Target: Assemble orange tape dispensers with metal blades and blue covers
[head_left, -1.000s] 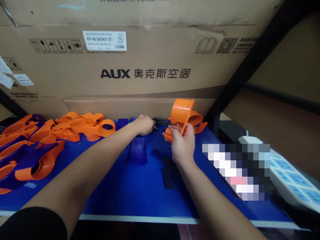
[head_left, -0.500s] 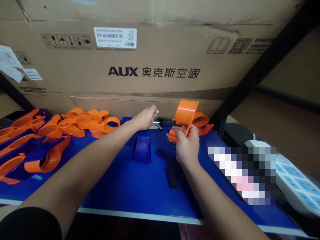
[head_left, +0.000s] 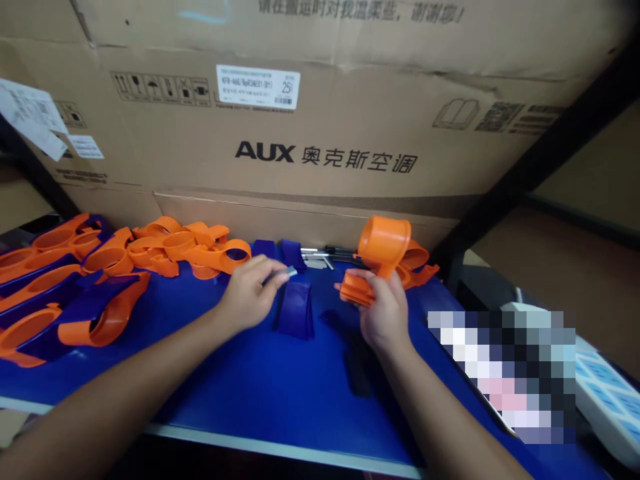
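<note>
Near the frame's centre, the left hand (head_left: 253, 293) is pinching a small grey piece (head_left: 291, 271) between its fingers, its free end pointing rightward. Right of centre, well apart, the right hand (head_left: 385, 307) is gripping an orange part (head_left: 384, 241), cup uppermost.

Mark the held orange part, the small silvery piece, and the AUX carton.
Orange part (head_left: 385, 241): head view, on its ring-shaped section.
Small silvery piece (head_left: 292, 271): head view, on its exposed end.
AUX carton (head_left: 335, 117): head view, front face above lettering.
</note>
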Available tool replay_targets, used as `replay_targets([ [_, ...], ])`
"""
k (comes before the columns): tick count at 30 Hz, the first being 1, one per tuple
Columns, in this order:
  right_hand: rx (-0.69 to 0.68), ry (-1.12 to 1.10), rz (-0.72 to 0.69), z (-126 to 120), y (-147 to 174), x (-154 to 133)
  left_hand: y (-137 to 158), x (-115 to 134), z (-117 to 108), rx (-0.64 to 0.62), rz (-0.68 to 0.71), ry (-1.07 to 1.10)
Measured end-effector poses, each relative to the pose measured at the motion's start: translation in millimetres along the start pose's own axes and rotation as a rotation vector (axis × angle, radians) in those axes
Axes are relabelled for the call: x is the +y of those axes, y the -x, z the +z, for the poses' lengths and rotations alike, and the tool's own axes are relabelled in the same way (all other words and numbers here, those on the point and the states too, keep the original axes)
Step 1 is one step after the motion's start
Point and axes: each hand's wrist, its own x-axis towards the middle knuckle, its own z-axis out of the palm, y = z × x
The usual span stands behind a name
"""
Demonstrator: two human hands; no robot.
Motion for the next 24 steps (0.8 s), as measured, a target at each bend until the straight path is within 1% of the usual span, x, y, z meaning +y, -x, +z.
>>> replay_targets([
  [3,-0.023,-0.014,0.018,3.6,3.0,0.5,20.8,0.9,1.5,-0.011,0.027,-0.015],
  [6,0.002,0.004,0.015,8.4,4.5,0.9,22.5,-7.4,2.9,-0.056,0.014,-0.054],
  [10,0.034,0.044,-0.042,12.7,5.4,0.3,19.2,-20.9,0.1,-0.194,-0.022,-0.135],
  [13,0.036,0.071,-0.077,13.0,6.0,0.5,17.3,-22.7,-3.8,-0.3,-0.065,-0.203],
  [18,0.002,0.109,-0.082,12.0,7.9,2.3,10.6,-14.2,-9.1,-0.418,-0.201,-0.32],
  [24,-0.028,0.131,-0.06,11.4,8.8,4.0,4.7,-2.2,-5.6,-0.464,-0.44,-0.496],
])
